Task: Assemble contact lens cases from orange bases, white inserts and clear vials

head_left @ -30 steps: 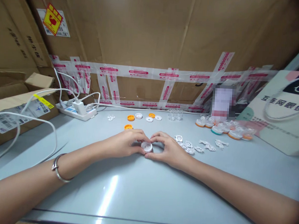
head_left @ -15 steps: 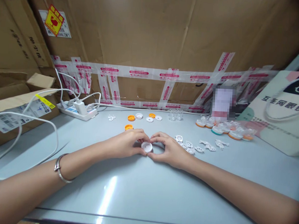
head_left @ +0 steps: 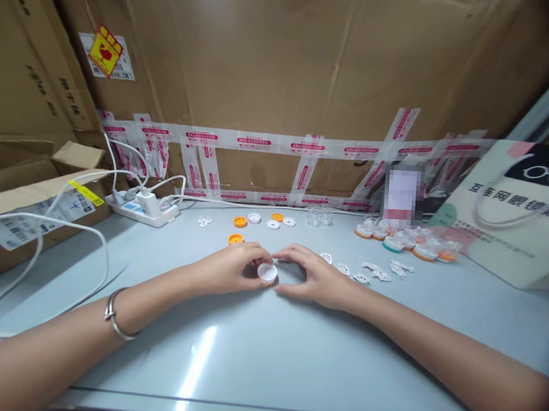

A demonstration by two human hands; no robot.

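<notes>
My left hand [head_left: 234, 266] grips a small round white plastic cap [head_left: 266, 272] between thumb and fingers, at the middle of the table. Just right of it, my right hand [head_left: 314, 276] has its thumb and fingers parted in a curve, apart from the cap and holding nothing. Several white openwork plastic pieces [head_left: 343, 269] lie beyond and right of my right hand. An orange ring-shaped cap [head_left: 236, 239] sits just past my left hand, partly covered by it.
Orange and white caps [head_left: 273, 224], clear plastic parts [head_left: 320, 216] and white discs [head_left: 204, 221] lie farther back. Clear-topped assemblies with coloured bases [head_left: 393, 243] stand right, before a paper bag [head_left: 507, 230]. Left are a power strip [head_left: 163, 217], white cables and a carton [head_left: 48, 212].
My right hand has let go of the white cap and drawn slightly right, its fingers parting. My left hand keeps hold of the cap. The view has tilted a little.
</notes>
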